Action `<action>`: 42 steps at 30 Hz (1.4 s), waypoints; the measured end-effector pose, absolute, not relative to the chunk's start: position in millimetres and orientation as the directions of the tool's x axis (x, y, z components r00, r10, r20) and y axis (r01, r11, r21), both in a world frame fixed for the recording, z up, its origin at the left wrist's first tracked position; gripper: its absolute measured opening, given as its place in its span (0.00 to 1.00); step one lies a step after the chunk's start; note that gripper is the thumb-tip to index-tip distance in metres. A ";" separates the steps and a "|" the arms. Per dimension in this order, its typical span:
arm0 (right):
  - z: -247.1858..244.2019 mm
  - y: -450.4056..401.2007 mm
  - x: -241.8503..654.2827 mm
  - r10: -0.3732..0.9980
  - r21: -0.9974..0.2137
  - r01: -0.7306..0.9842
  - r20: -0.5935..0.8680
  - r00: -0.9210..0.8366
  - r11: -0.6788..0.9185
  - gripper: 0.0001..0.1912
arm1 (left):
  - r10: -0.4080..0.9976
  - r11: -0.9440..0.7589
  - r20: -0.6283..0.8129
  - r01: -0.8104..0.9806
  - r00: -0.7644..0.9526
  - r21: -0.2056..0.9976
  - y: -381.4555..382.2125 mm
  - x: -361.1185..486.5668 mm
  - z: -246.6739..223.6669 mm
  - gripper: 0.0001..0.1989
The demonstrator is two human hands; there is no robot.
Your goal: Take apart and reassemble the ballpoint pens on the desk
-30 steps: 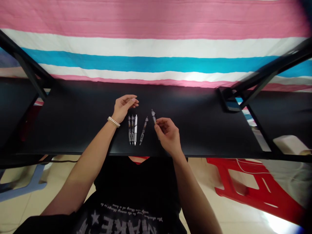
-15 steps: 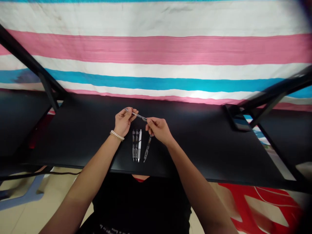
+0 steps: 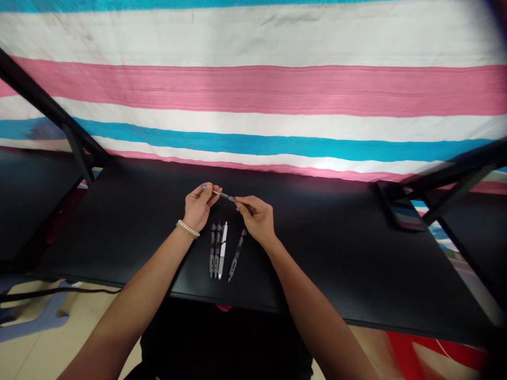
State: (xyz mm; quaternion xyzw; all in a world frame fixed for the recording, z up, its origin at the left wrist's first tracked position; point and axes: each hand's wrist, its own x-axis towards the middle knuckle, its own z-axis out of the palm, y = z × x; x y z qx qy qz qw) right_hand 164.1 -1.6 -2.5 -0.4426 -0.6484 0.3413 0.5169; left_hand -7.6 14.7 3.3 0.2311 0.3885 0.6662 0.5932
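Between my two hands stretches a pen (image 3: 222,195), tilted slightly down to the right. Its middle is thin, like a refill, with a grey part by my right fingers. My left hand (image 3: 198,207), with a beaded bracelet at the wrist, pinches the left end between thumb and finger. My right hand (image 3: 257,216) is closed around the right end and hides part of it. Below, two dark pens (image 3: 212,252) lie side by side, touching or nearly touching a white pen (image 3: 223,248) with a grey grip. Another dark pen (image 3: 237,255) lies slanted, apart to their right.
The black table (image 3: 138,221) runs across the view. On its right side lies a dark phone-like slab (image 3: 400,207) near a black frame bar (image 3: 455,179). A striped cloth (image 3: 253,89) hangs behind. A cable (image 3: 79,291) passes below the front left edge.
The view has shifted, so the table and pens appear lower. My right hand has turned a little around the pen's right end. Both hands keep their hold; the loose pens stay in place.
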 end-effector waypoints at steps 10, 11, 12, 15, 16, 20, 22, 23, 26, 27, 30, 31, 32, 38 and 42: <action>-6.8 -3.0 162.4 0.936 -0.931 0.100 0.349 -0.046 0.351 0.12 | 0.969 0.020 -0.168 -0.619 -0.182 0.785 13.9 -7.4 3.4 0.13; -7.0 -3.8 161.3 0.948 -0.946 0.076 0.313 -0.054 0.316 0.14 | 0.968 0.022 -0.171 -0.619 -0.182 0.785 14.1 -7.6 3.5 0.14; -6.8 -4.6 160.1 0.960 -0.959 0.062 0.272 -0.057 0.276 0.15 | 0.968 0.025 -0.174 -0.619 -0.181 0.785 14.3 -7.7 3.8 0.14; -5.0 -7.3 157.3 0.952 -0.946 0.115 0.299 -0.062 0.305 0.13 | 0.965 0.028 -0.184 -0.629 -0.185 0.777 14.3 -7.1 5.0 0.14; -4.2 -8.1 156.7 0.940 -0.930 0.134 0.338 -0.051 0.342 0.11 | 0.964 0.027 -0.187 -0.633 -0.188 0.773 14.1 -6.7 5.4 0.14; -3.2 -9.3 156.2 0.954 -0.947 0.113 0.301 -0.010 0.300 0.14 | 0.966 0.031 -0.187 -0.635 -0.179 0.772 14.2 -6.8 5.5 0.14; -3.5 -8.3 158.1 0.955 -0.947 0.133 0.296 0.014 0.292 0.12 | 0.961 0.006 -0.179 -0.632 -0.210 0.775 16.3 -9.8 4.9 0.13; -3.5 -7.3 159.6 0.947 -0.939 0.148 0.318 0.039 0.310 0.12 | 0.954 -0.018 -0.176 -0.635 -0.242 0.773 17.9 -12.3 4.7 0.13; -1.7 -4.0 165.6 0.930 -0.937 0.138 0.340 0.138 0.322 0.10 | 0.919 -0.101 -0.184 -0.659 -0.348 0.745 23.7 -21.3 5.1 0.10; -0.6 -3.1 167.3 0.933 -0.945 0.115 0.322 0.163 0.306 0.11 | 0.909 -0.114 -0.195 -0.670 -0.369 0.734 25.4 -23.9 5.6 0.09; 2.7 -2.1 169.7 0.944 -0.963 0.061 0.268 0.194 0.261 0.12 | 0.890 -0.107 -0.247 -0.702 -0.384 0.704 28.2 -27.8 8.0 0.07; 3.5 -2.3 169.5 0.946 -0.965 0.052 0.262 0.193 0.256 0.12 | 0.888 -0.095 -0.263 -0.712 -0.376 0.696 28.4 -27.6 9.0 0.07; 4.1 -2.9 168.8 0.947 -0.966 0.045 0.260 0.189 0.256 0.12 | 0.888 -0.084 -0.275 -0.720 -0.368 0.689 28.2 -27.0 10.1 0.07; 1.6 -7.0 162.2 0.948 -0.959 0.036 0.285 0.142 0.283 0.11 | 0.899 -0.036 -0.294 -0.721 -0.326 0.692 24.2 -19.1 13.0 0.07; -0.6 -10.8 158.7 0.934 -0.934 0.116 0.348 0.085 0.338 0.10 | 0.944 -0.014 -0.209 -0.659 -0.257 0.752 19.0 -12.8 10.3 0.10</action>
